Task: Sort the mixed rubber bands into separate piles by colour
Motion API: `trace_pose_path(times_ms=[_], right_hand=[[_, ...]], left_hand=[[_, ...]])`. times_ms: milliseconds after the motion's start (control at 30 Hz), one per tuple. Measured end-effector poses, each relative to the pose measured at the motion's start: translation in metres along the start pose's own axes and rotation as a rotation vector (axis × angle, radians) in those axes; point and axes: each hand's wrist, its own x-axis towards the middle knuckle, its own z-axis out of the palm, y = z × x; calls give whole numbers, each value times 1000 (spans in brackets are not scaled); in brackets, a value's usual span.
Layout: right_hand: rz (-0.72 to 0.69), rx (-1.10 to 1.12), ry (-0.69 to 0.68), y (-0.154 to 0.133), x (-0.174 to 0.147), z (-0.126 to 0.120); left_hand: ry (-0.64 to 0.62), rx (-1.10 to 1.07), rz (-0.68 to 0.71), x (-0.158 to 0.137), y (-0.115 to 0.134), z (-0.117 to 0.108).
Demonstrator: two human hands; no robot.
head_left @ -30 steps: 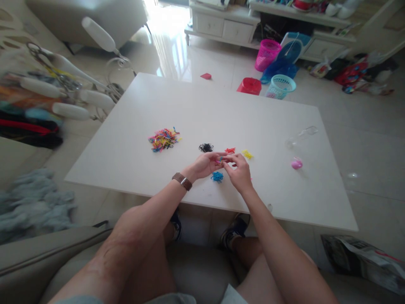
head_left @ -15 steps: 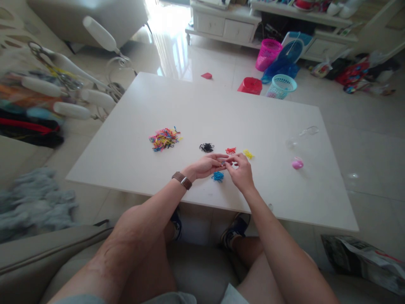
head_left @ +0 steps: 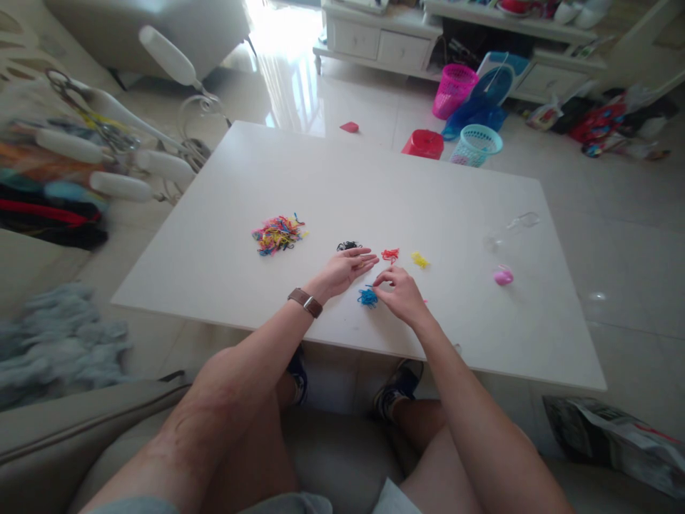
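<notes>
My left hand [head_left: 345, 271] is palm up with its fingers stretched out, in front of the pile of black rubber bands [head_left: 349, 245]; whether tiny bits lie in the palm is too small to tell. Thumb and forefinger of my right hand [head_left: 399, 291] are pinched on a blue rubber band at the right edge of the blue pile [head_left: 367, 298]. Beyond the right hand lie small piles of red bands [head_left: 390, 254] and yellow bands [head_left: 420, 260]. To the left is a larger heap of mixed-colour bands [head_left: 278, 235]. A pink bit [head_left: 425, 300] peeks out beside my right wrist.
The white table [head_left: 321, 164] also bears a pink egg-shaped thing [head_left: 503, 276] and a clear plastic piece [head_left: 493, 243] on the right. Behind it stand a red bin [head_left: 424, 144] and a light-blue basket [head_left: 477, 145]. A white metal frame [head_left: 160, 135] adjoins the table's left side.
The hands were together with fingertips meeting; now they are apart. The left hand has opened out flat, and the right has moved down and slightly left to the blue pile.
</notes>
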Motion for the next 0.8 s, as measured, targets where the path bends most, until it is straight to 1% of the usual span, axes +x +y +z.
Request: trace_pose_path(times_ms=[100,167,233,367,433,533,667,800], right_hand=[[-36,-57,-82,3,-2,4],[-36,-90,-84,5,-3,5],[-20,-93,-17,3,-2,4],[8,-17,186,-5,0,-2],[0,18,230,-9,1,-5],[-25,48,224,-10,1,-5],[-37,31,170,-7,1,-3],[-37,-2,162,-5,2,-3]], left_hand=[[-6,4,-23,-1,-1,1],[-15,8,-36,-1,-2,1],[-28,15,-46,-1,-3,0],[-67,3,-87,-1,-4,0],[-102,-2,-124,-2,-5,0],[-163,45,-167,-4,-6,1],[-241,124,-163,-6,-9,-1],[-276,181,-161,-4,-13,-5]])
